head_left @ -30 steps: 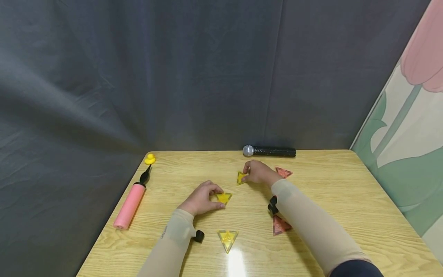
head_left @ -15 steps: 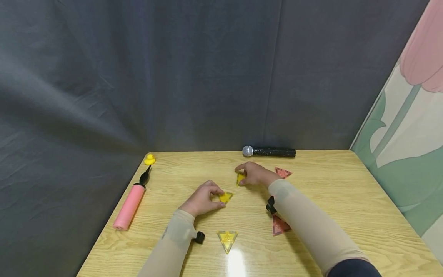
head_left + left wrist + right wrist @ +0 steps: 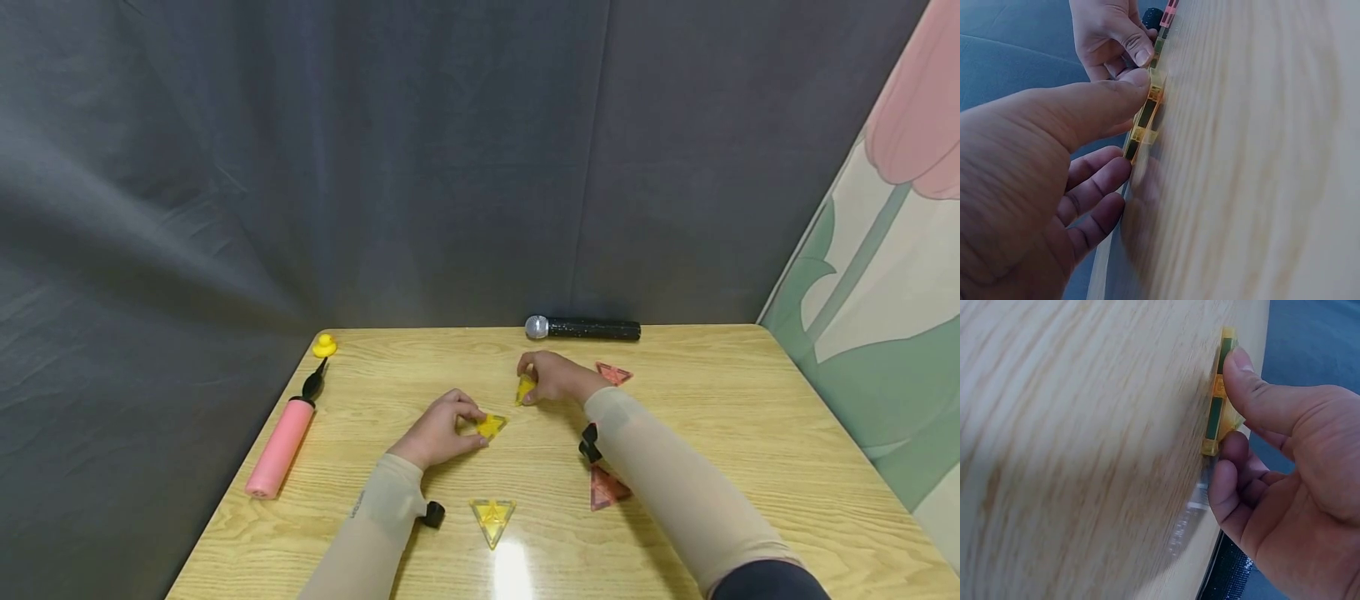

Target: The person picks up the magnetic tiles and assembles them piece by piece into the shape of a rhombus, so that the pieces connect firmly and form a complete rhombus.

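Now slightly turned, yellow tile [image 3: 492,426] is pinched by L hand [image 3: 444,431]; R hand [image 3: 553,377] grips 2nd tile [image 3: 525,387] just beyond, still apart.

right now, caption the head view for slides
Left hand holds one yellow triangle, right hand a second yellow triangle.

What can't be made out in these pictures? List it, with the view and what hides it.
Head: part of the farther yellow triangle, covered by the right hand.
Head: part of the nearer red triangle, behind the right sleeve.
Head: lettering on the left sleeve, too small to read.
Right wrist: most of the microphone, cut off by the bottom edge.
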Available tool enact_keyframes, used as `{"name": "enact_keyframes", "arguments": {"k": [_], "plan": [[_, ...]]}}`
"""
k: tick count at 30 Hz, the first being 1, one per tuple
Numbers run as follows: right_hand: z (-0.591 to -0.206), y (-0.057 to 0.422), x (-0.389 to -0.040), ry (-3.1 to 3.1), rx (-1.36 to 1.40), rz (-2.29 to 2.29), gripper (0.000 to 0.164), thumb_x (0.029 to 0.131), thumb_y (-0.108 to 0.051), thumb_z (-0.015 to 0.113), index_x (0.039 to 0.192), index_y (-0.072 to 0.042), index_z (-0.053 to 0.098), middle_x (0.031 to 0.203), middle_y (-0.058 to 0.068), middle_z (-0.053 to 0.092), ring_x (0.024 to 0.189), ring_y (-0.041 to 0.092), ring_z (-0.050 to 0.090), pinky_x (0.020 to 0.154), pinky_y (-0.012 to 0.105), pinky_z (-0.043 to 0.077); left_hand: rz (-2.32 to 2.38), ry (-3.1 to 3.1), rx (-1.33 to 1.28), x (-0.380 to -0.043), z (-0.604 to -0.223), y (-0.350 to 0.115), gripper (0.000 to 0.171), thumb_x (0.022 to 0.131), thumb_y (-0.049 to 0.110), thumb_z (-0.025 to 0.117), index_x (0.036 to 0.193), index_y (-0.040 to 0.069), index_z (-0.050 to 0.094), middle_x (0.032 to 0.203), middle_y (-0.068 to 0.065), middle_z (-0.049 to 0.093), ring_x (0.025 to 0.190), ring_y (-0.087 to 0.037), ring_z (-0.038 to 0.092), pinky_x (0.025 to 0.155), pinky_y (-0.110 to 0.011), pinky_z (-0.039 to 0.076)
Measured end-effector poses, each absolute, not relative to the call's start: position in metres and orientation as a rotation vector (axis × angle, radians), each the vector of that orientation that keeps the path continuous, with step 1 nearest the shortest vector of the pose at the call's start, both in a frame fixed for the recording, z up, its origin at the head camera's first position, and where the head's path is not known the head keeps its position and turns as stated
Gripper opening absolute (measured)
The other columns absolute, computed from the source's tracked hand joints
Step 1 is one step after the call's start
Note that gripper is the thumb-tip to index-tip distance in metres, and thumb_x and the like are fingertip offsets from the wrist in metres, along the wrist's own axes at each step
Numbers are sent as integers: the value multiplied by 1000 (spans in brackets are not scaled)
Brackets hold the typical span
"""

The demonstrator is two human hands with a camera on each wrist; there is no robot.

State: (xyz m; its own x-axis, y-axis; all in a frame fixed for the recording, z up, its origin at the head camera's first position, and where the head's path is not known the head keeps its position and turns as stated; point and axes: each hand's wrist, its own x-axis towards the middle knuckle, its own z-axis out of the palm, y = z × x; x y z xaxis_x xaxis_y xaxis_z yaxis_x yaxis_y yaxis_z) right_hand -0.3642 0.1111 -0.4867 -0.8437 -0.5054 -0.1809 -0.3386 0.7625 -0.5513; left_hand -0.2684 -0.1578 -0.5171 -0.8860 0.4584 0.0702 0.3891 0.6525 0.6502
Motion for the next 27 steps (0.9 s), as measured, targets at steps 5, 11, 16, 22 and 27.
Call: {"name": "enact_keyframes", "arguments": {"k": [5,11,16,22,27], "plan": [[-486,112,-365,2640,-651,-784,50,81,-13,93,120,-9,62,94,11,60,84,22,54,82,39,47,1044,2772,727,-269,-518,-157,32,91,25,86,121,15,78,119,8,56,112,-17,58,101,-39,51],[-488,115,-368,2675,-678,-777,45,83,-12,91,115,-9,60,84,5,57,76,19,52,75,36,45,1013,2782,747,-269,-518,-156,34,92,26,85,123,14,78,117,8,56,109,-15,58,98,-36,52],[-489,117,-368,2688,-672,-823,33,88,-4,83,113,-8,62,82,3,56,74,18,52,73,35,46,1004,2790,776,-270,-518,-155,33,93,25,84,123,13,78,116,8,56,107,-15,59,97,-34,53],[-487,120,-367,2703,-673,-833,22,91,-3,77,108,-10,65,83,2,58,74,18,53,74,34,46,1006,2791,775,-270,-519,-154,31,93,24,83,122,14,78,117,9,56,109,-16,60,98,-35,53],[-484,124,-363,2696,-676,-882,16,92,0,68,104,-10,65,78,0,56,67,15,49,69,33,42,995,2787,774,-271,-520,-154,30,94,25,82,123,16,78,117,10,56,110,-15,60,98,-35,53]]}}
